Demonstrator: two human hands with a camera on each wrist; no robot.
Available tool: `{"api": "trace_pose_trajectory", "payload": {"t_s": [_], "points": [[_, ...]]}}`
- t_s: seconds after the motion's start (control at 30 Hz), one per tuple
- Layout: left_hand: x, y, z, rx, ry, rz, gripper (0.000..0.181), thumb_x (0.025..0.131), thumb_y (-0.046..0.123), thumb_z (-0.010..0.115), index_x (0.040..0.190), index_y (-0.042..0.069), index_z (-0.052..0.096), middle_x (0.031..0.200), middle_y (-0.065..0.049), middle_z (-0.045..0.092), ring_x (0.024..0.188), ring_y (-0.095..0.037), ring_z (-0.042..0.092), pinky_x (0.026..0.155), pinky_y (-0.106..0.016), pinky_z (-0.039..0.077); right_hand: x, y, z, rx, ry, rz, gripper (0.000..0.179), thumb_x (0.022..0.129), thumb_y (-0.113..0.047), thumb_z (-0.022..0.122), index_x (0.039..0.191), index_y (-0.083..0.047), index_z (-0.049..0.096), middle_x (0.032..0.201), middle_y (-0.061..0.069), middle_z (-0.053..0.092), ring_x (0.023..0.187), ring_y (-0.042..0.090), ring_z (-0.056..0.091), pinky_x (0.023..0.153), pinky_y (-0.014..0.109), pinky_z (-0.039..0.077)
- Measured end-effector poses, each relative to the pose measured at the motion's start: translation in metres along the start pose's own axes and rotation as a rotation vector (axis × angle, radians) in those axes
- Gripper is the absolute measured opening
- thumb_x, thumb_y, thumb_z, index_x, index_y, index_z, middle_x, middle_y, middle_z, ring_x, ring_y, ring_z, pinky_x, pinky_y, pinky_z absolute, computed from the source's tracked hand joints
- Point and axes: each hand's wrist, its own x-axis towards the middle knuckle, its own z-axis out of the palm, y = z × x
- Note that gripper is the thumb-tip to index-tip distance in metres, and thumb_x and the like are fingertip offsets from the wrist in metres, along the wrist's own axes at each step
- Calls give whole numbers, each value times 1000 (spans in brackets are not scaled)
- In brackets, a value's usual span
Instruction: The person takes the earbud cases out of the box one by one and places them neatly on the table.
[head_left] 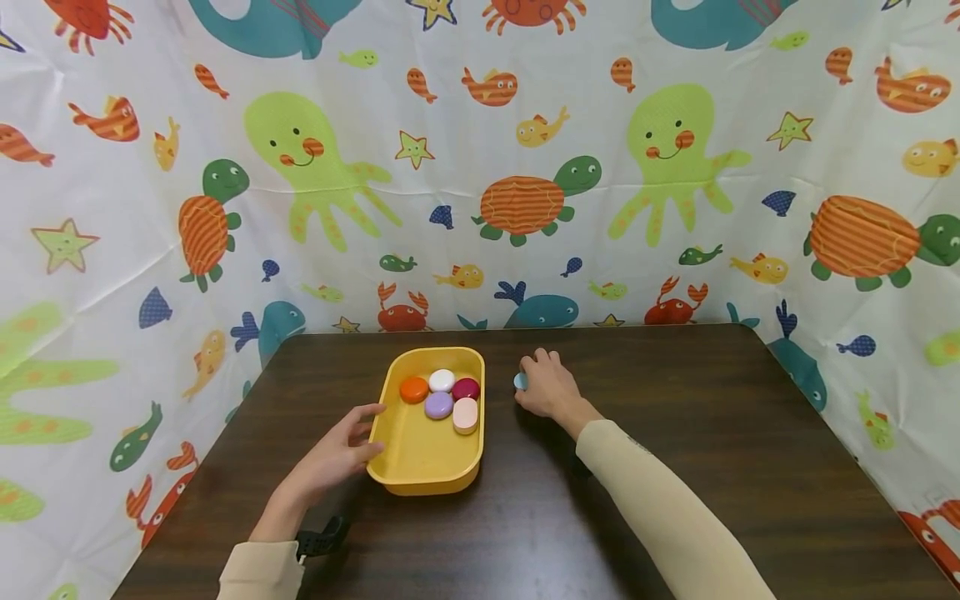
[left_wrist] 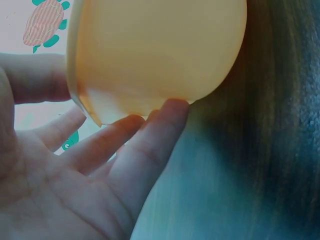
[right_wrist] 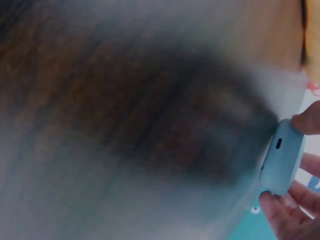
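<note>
Light-blue case [right_wrist: 282,157], rounded, with a small dark slot in its side, is outside the yellow tray [head_left: 412,454], to its right and apart from its rim; the fingers of the right hand [head_left: 551,387] grasp it by opposite edges, close to the surface [head_left: 675,400], though whether it touches there cannot be told; grouped toward the tray's far end lie five pieces: an orange piece [head_left: 414,390], a white piece [head_left: 442,381], a crimson piece [head_left: 467,389], a lavender piece [head_left: 438,406] and a pale pink piece [head_left: 465,415]; the left hand [head_left: 337,454] touches the tray's left side, its fingers spread rather than clenched; the work looks partway, five inside and one out, though whether that one is going in or coming out cannot be told; beyond the surface hangs a sea-animal cloth [head_left: 450,183].
</note>
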Motion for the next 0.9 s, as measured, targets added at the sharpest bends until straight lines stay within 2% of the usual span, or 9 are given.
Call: {"api": "trace_pose_trajectory", "payload": {"t_s": [0.2,0.33,0.63,0.9], "points": [[2,0,1,17,3,-14,66,99,16,63,155,11,29,154,-28,37,127,-41,55,99,-49,53,-2,3,6,31,-15,33,39,93,-29,69,125,-8,62,119,12,52,106,28,46,80,42,54],[2,1,0,17,9,-20,65,98,17,64,154,12,31,154,-26,38,127,-40,55,100,-48,53,-3,2,5,34,-20,27,39,95,-29,68,127,-7,62,119,13,53,107,29,46,81,42,55],[0,3,-2,18,-5,-13,67,98,17,64,155,11,29,155,-27,37,129,-42,54,100,-50,52,-3,-5,-4,-40,40,-43,40,96,-29,67,129,-6,64,123,14,56,108,29,48,91,42,53],[2,1,-2,22,-13,-7,67,99,17,63,156,12,28,157,-27,34,131,-43,51,101,-51,51,-8,-23,-16,-52,63,-103,33,95,-29,69,121,-9,67,121,10,60,108,26,52,97,39,53]]}}
